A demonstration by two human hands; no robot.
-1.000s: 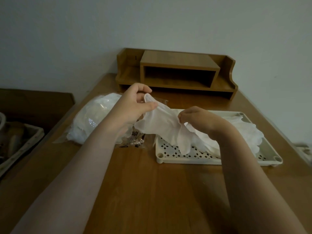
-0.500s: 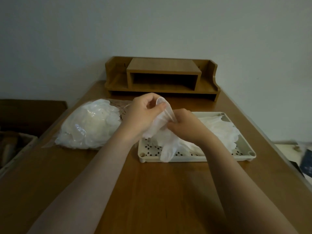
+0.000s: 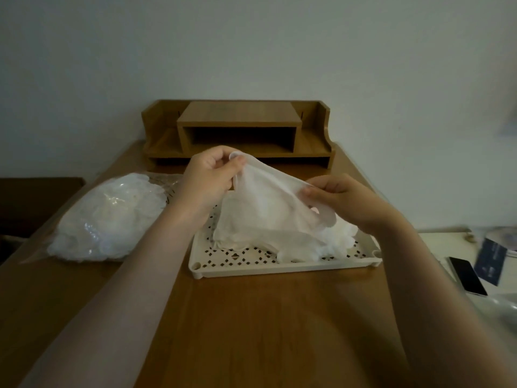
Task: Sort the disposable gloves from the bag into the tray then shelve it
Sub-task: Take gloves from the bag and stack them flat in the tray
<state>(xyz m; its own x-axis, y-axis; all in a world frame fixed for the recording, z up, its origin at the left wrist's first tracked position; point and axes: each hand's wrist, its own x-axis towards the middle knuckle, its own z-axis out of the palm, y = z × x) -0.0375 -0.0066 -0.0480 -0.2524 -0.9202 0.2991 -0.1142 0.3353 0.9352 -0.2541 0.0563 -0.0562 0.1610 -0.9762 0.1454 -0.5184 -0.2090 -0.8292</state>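
Note:
A thin white disposable glove (image 3: 268,197) is stretched between both hands above the tray. My left hand (image 3: 209,177) pinches its cuff at the upper left, and my right hand (image 3: 344,200) pinches the opposite edge. Below them a cream perforated tray (image 3: 251,268) holds a loose pile of white gloves (image 3: 330,242). To the left lies a clear plastic bag (image 3: 109,219) full of white gloves. A wooden desk shelf (image 3: 237,133) stands at the back of the table.
The wooden table (image 3: 251,331) has bare surface in front of the tray. At the right, on a lower white surface, lie a dark phone (image 3: 467,275) and a blue card (image 3: 489,264). A dark piece of furniture (image 3: 33,203) sits at the left.
My hands have moved apart and pulled the glove open wide above the tray. The view has shifted, so the tray and shelf now sit more central.

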